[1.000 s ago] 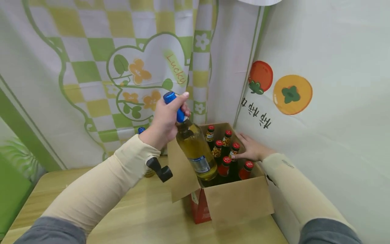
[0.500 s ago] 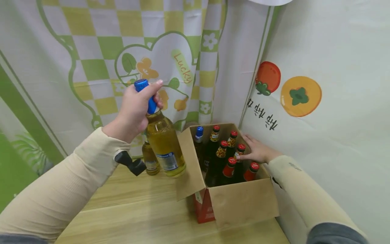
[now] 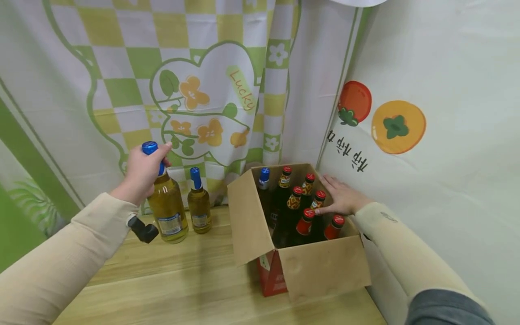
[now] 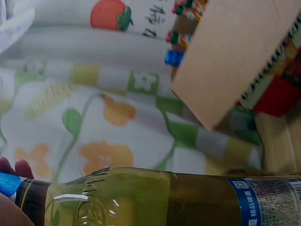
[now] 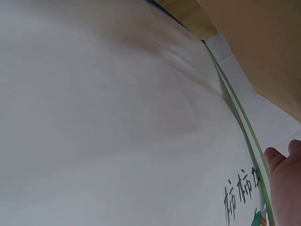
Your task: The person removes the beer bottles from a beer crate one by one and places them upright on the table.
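Note:
My left hand (image 3: 140, 174) grips the blue-foiled neck of a large beer bottle (image 3: 166, 210) of golden liquid. The bottle is nearly upright at the left of the table, its base at or just above the wood; I cannot tell which. In the left wrist view the beer bottle (image 4: 141, 197) lies across the bottom, fingers at its neck. Just right of it stands a smaller blue-foiled bottle (image 3: 200, 210). My right hand (image 3: 343, 197) rests on the right edge of an open cardboard box (image 3: 325, 271), fingers extended, thumb reaching over the inside.
Several dark bottles with red caps (image 3: 305, 221) stand in the box, plus one blue-capped bottle (image 3: 264, 185) at its back left. A box flap (image 3: 249, 221) sticks out leftward. A patterned curtain (image 3: 134, 63) hangs behind the wooden table (image 3: 162, 280); a white wall (image 3: 455, 180) borders the right.
My left hand has carried the large beer bottle from over the box, leftward and down, to beside the smaller bottle. My right hand stays at the box edge.

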Tool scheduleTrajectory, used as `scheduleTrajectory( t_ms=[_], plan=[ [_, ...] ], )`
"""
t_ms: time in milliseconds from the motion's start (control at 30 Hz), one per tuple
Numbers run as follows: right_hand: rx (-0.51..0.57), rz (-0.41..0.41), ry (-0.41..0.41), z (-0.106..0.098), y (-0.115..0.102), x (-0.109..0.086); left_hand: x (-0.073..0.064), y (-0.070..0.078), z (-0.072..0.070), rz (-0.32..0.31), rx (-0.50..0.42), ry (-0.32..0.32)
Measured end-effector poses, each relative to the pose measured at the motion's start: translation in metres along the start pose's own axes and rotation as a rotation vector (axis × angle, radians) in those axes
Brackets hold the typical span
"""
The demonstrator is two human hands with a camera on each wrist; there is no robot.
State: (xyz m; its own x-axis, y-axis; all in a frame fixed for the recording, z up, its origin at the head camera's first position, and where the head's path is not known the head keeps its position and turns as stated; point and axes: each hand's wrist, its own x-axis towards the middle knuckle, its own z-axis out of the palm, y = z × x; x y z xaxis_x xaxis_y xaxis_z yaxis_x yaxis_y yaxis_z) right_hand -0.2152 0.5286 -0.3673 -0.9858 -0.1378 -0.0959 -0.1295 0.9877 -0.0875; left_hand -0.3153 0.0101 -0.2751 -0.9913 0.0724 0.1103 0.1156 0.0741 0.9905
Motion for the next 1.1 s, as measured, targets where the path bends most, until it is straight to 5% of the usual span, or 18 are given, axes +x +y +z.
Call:
scheduleTrajectory(
  t_ms=[233,500,667,1100],
  plan=[
    [-0.105,-0.055,0.015,0.001,0.0,0.008,0.016,-0.043,-0.025,-0.061,-0.031,0.112],
    [-0.124,-0.063,0.008,0.003,0.003,0.006,0.03,-0.085,-0.025,-0.082,-0.077,0.174],
    [-0.113,-0.053,-0.008,0.002,0.003,0.001,0.038,-0.113,-0.022,-0.08,-0.024,0.182],
    [-0.067,-0.056,0.003,-0.003,0.005,0.001,0.052,-0.144,-0.011,-0.088,0.003,0.256]
  ],
)
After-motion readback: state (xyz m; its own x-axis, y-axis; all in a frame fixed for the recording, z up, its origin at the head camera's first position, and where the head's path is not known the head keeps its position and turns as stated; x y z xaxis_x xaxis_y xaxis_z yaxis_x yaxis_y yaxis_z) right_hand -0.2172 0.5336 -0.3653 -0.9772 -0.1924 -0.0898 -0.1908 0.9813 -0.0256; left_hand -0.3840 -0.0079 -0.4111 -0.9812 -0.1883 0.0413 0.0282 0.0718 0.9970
